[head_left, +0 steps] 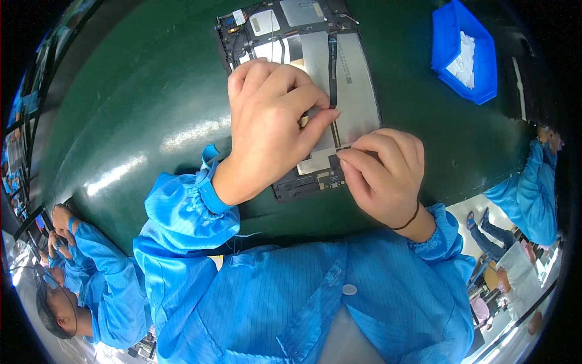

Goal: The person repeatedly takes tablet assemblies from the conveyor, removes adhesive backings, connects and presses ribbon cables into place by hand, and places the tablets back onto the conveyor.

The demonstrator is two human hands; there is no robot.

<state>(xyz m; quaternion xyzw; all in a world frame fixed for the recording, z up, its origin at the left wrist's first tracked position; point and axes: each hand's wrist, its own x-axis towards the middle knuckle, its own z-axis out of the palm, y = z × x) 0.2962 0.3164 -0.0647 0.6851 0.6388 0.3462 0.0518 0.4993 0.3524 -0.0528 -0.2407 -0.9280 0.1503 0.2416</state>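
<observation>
An opened tablet [361, 91] lies on the green table, its silver battery plates and dark frame exposed. A narrow black flex cable [332, 67] runs lengthwise down its middle. Over the left half of the tablet rests my left hand [270, 109], fingers curled, with thumb and forefinger closed at the cable. My right hand [388, 170] is at the tablet's near right side, thumb and forefinger pinched at the cable's lower end, close to a small circuit board [330, 180]. Whatever lies between the fingertips of each hand is mostly hidden.
A blue plastic bin [445, 60] holding white scraps [464, 60] stands on the green table [412, 54] at the far right. Co-workers in blue smocks sit at the left [109, 285] and right [527, 194]. Light glares off the tabletop left of the tablet.
</observation>
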